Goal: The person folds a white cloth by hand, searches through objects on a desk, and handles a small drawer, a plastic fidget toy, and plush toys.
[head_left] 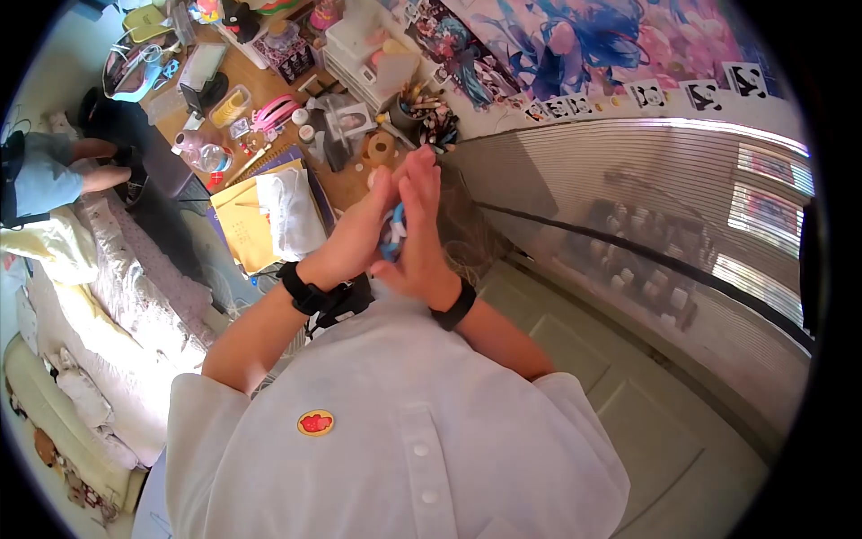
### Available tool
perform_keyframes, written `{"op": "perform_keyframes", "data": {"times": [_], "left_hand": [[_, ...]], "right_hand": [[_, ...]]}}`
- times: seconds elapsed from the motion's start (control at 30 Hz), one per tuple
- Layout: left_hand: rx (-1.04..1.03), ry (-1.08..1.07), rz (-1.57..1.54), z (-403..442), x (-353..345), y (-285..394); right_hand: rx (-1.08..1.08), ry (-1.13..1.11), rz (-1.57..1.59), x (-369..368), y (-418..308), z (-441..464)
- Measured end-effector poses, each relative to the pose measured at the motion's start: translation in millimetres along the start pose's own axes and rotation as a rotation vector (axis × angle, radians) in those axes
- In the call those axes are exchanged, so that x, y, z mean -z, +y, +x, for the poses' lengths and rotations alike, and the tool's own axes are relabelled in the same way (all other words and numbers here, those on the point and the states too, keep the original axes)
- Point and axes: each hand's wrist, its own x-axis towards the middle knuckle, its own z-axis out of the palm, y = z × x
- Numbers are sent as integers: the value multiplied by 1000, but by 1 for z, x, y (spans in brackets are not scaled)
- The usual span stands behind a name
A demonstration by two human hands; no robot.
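My left hand (357,226) and my right hand (420,229) are raised in front of my chest, palms facing and fingers stretched upward. Between the palms sits a small blue-and-white twisted piece (393,232), pressed from both sides. Its kind cannot be made out, and much of it is hidden by the hands. Black bands circle both wrists, and a dark boxy device (346,301) is strapped at the left one. Behind the left hand lies a white cloth (292,214) on a yellow envelope (244,229).
A cluttered wooden desk (346,184) holds a plastic bottle (214,158), a pink case (275,112), a brown bear figure (379,149) and a pot of pens (415,101). Another person's arms (103,178) reach in at left, beside a bed (135,296). A pale partition (584,193) stands at right.
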Motion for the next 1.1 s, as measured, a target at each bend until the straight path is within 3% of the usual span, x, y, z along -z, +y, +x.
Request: {"op": "perform_keyframes", "data": {"times": [0.1,0.2,0.37,0.43,0.53,0.63,0.73,0.77,0.87,0.97,1.07,1.1], "left_hand": [[55,15,-66,-1,8,-5],[65,-72,-144,-2,20,-27],[40,-229,-297,-5,39,-60],[140,-165,-339,-6,36,-56],[252,-292,-298,-16,64,-90],[430,-21,-421,-11,62,-77],[493,245,96,-19,83,-69],[281,295,512,-28,98,-76],[4,551,1326,-52,120,-59],[-222,829,1789,-54,149,-66],[257,814,1625,-58,179,-93],[376,817,1353,-56,186,-96]], "right_hand": [[-32,-96,-85,-1,-7,-4],[71,-92,-178,-2,-17,12],[-20,-41,-160,-5,-8,19],[-56,-20,-114,-8,-4,16],[-160,8,-48,-4,4,10],[-394,104,34,-13,19,-2],[-847,190,237,-26,42,-20],[-953,165,288,-29,57,-32],[-1291,157,521,-52,85,-62],[-1478,-64,564,-80,104,-88],[-1675,169,923,-116,102,-101],[-1684,130,1015,-121,103,-102]]}}
